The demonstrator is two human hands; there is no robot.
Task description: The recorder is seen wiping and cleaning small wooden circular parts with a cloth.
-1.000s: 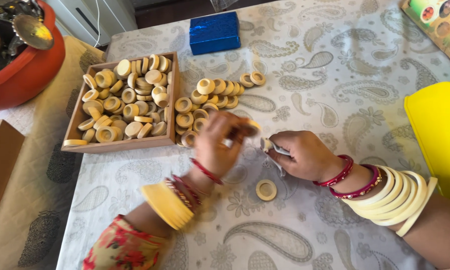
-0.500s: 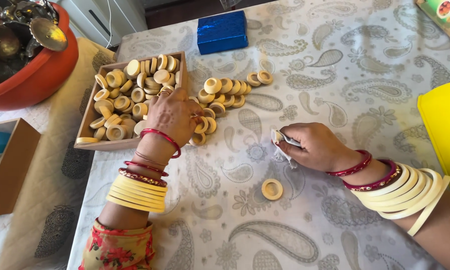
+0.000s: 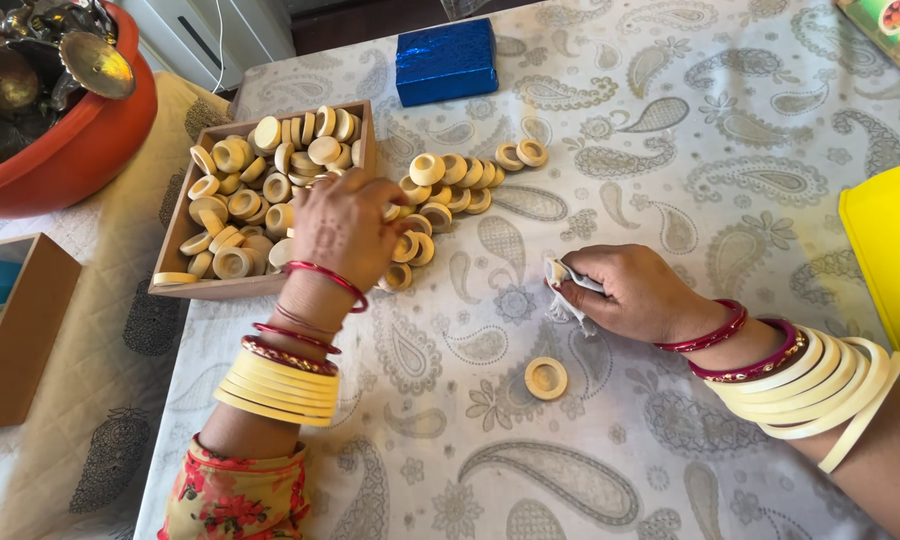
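Head view: left hand [image 3: 345, 225] curled over pale round wooden rings [image 3: 450, 180], grip unclear; right hand [image 3: 635, 292] pinches white cloth [image 3: 562, 275]. Careless sweep could scatter rings off table [image 3: 670, 130].

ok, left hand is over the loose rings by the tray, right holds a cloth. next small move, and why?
Probably close the left hand on one ring from the loose pile beside the wooden tray: its fingers already rest there, while the right hand holds a white cloth and no ring.

One blue box [image 3: 446, 60], one wooden tray [image 3: 260, 285] (full), one lone ring [image 3: 546, 378].
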